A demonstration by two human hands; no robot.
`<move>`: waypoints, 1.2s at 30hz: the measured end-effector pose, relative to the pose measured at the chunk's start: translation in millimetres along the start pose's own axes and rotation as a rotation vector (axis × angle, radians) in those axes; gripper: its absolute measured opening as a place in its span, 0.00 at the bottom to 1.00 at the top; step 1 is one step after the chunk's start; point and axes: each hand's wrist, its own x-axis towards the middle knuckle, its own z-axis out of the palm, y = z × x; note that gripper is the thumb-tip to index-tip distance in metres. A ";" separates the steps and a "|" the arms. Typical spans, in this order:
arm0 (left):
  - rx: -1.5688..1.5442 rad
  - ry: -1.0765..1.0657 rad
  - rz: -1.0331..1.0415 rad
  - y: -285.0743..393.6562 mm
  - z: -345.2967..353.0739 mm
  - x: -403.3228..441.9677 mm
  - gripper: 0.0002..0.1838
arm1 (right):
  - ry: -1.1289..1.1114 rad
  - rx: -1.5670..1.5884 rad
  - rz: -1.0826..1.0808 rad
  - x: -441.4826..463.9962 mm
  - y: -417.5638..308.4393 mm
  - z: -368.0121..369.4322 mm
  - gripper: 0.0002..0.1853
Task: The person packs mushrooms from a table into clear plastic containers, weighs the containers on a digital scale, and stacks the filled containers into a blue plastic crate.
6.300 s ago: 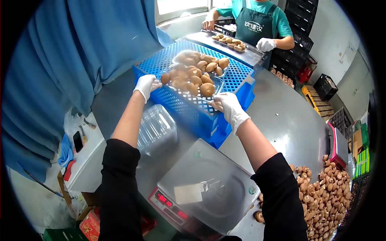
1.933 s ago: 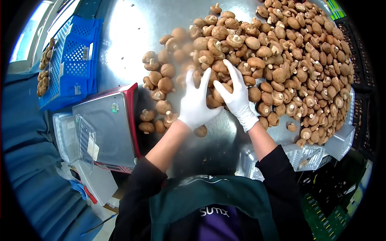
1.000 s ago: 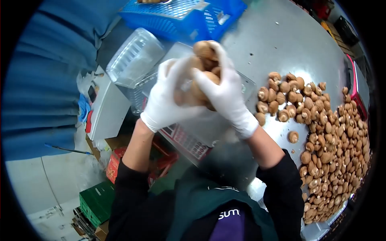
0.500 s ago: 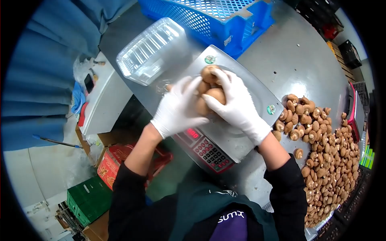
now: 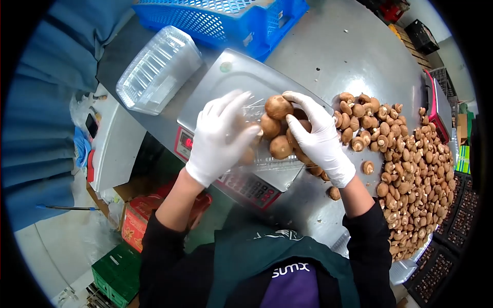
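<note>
My left hand [image 5: 218, 136], white-gloved and partly blurred, has its fingers stretched and its thumb apart, beside several brown mushrooms. My right hand [image 5: 321, 141], also gloved, curls thumb and fingertips against a large mushroom [image 5: 279, 107]. Below the hands, a clear plastic tray [image 5: 277, 165] holds several mushrooms, partly hidden by the gloves. The tray rests on a metal-topped weighing scale [image 5: 241, 72]. Red digits on the scale's display [image 5: 187, 142] are partly covered by my left hand.
An empty clear tray [image 5: 159, 69] lies left of the scale, near a blue crate [image 5: 221, 23]. A large mushroom pile [image 5: 418, 190] covers the table's right side. A second red-edged scale [image 5: 437, 108] stands beyond it. Loose mushrooms lie near my right wrist.
My hands have moved apart from around a cluster of mushrooms. The clear tray with mushrooms now shows between them on the scale. The head view has shifted, moving the surroundings left.
</note>
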 end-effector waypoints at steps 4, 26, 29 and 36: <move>-0.356 -0.193 -0.088 -3.1 28.3 32.5 0.28 | -0.050 -0.042 -0.018 -0.1 4.2 5.3 0.21; 0.062 -0.061 -0.079 -16.5 29.8 -57.7 0.33 | 0.041 -0.697 -0.066 -38.1 8.2 -0.2 0.29; 0.074 -0.214 -0.070 -23.1 16.8 -57.1 0.38 | -0.076 -0.663 -0.017 -42.4 4.5 -14.4 0.32; -0.094 0.247 -0.343 -36.0 -30.3 -57.1 0.33 | 0.345 -0.107 0.287 -57.0 12.3 -90.3 0.27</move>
